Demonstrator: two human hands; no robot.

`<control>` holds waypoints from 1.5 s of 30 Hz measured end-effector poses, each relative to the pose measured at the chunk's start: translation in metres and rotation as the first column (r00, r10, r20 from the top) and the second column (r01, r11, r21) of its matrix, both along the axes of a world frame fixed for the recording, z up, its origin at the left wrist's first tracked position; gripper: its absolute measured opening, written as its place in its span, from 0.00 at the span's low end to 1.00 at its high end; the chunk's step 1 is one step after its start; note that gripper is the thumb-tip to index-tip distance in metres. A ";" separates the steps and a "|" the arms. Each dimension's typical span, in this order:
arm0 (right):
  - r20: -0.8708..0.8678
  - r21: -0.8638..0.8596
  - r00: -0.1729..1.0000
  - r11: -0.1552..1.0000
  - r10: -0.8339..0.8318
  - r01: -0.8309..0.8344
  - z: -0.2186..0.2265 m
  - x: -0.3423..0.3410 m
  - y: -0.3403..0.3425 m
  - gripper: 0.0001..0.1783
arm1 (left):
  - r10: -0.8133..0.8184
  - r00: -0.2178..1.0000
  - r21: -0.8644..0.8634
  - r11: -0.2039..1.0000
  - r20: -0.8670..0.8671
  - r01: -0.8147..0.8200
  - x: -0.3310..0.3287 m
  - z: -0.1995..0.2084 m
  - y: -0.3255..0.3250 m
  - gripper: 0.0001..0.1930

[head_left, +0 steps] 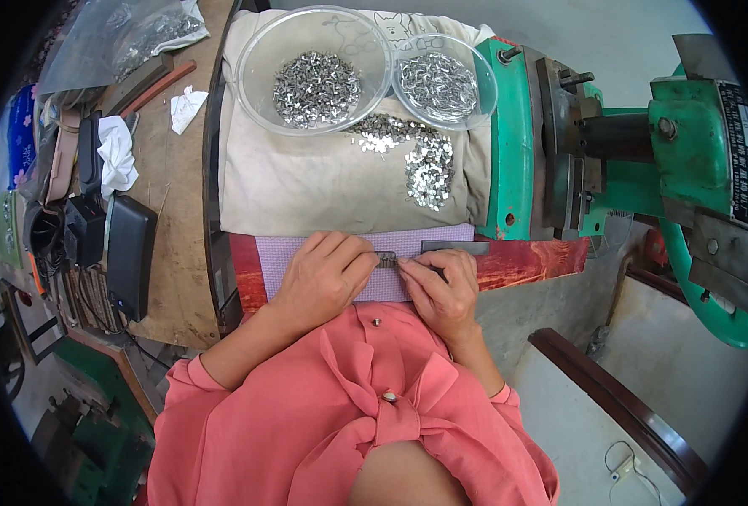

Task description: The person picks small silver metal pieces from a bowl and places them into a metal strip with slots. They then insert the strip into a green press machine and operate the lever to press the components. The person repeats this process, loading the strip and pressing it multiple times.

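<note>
Over a checked lilac cloth (289, 246), close to my body, both hands are at work. The fingers of my left hand (327, 274) are closed on one end of a short dark metal strip (386, 260) with a notched look. At its other end, my right hand (445, 291) is pinched shut, fingertips against the strip; any small part inside that pinch is hidden. A flat dark metal bar (455, 247) lies just beyond the right knuckles. Farther off, small shiny metal pieces (428, 173) lie in a loose heap on a beige cloth pad (306, 190).
Two clear plastic tubs of small metal parts, a large one (252, 93) and a smaller one (489, 88), stand at the back. A green machine (694, 143) borders the right. On the left, a wooden bench (184, 244) holds a black case (129, 253) and crumpled tissue (117, 156).
</note>
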State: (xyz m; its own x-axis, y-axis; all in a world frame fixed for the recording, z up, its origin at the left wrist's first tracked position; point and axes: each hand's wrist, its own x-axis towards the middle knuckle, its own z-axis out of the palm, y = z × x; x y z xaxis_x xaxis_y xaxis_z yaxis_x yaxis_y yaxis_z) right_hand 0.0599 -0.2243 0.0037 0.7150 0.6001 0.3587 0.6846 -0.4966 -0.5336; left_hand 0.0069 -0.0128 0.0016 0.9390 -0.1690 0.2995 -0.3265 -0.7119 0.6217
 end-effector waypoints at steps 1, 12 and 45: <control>-0.001 -0.002 1.000 1.000 -0.006 0.006 0.000 0.000 0.000 0.17 | -0.003 1.000 0.002 1.000 0.002 0.003 0.000 0.000 -0.001 0.07; 0.000 0.012 1.000 1.000 -0.012 0.012 -0.006 -0.001 0.000 0.16 | -0.053 0.998 0.051 0.997 -0.024 0.054 0.007 0.000 -0.006 0.10; -0.050 -0.086 0.996 0.993 0.077 -0.081 0.008 0.050 0.015 0.18 | 0.105 0.994 0.043 0.994 -0.027 -0.103 0.015 0.001 0.042 0.18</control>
State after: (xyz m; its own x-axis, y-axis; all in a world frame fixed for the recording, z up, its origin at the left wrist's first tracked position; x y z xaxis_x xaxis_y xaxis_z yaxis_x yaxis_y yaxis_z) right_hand 0.1103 -0.2094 0.0114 0.6791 0.6829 0.2694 0.6986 -0.4885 -0.5228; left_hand 0.0218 0.0291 0.0025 0.9604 -0.0819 0.2662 -0.2314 -0.7666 0.5990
